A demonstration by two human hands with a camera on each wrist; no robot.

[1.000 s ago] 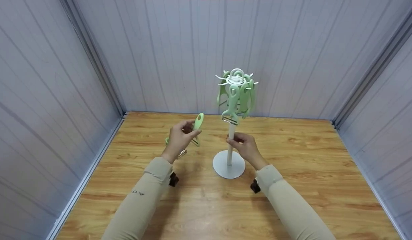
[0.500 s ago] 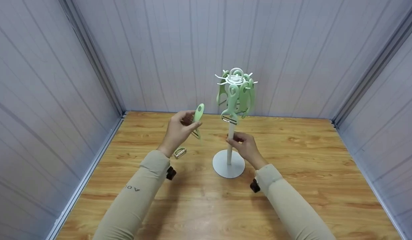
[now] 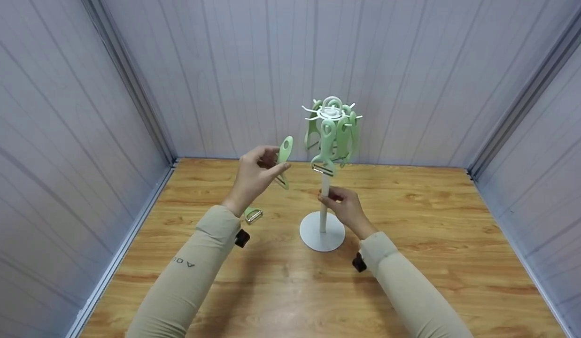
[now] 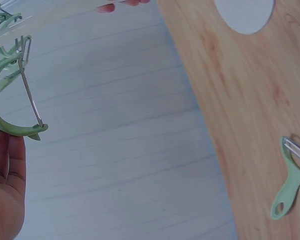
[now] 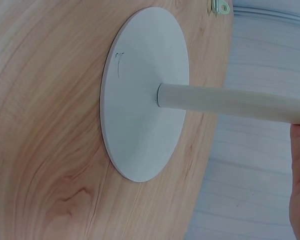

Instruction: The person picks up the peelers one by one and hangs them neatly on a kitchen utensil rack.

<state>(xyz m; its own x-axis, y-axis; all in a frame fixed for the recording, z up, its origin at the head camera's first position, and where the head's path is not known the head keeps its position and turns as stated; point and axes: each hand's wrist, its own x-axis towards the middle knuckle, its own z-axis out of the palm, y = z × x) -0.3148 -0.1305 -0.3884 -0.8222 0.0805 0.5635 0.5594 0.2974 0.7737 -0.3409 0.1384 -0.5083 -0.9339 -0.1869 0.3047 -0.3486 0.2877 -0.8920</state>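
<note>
My left hand (image 3: pixel 256 172) pinches a light green peeler (image 3: pixel 285 149) by its handle, raised to the left of a white stand (image 3: pixel 322 240). The handle's holed end points up, and the blade end hangs below the fingers. In the left wrist view, the blade end of the held peeler (image 4: pixel 15 131) shows beyond the fingers. My right hand (image 3: pixel 345 205) grips the stand's pole (image 5: pixel 225 102) above the round base (image 5: pixel 139 115). Several green peelers hang from hooks around the stand's top, one hanging peeler (image 3: pixel 327 143) facing front with its blade down.
Another green peeler (image 4: pixel 290 186) lies on the wooden table (image 3: pixel 412 281) left of the stand, partly covered by the left wrist in the head view. Pale panel walls (image 3: pixel 234 70) enclose the table at the back and both sides.
My left hand has risen and moved farther back with the peeler, lately shifting slightly right towards the stand. More of the peeler on the table now shows. My right hand stays on the pole.
</note>
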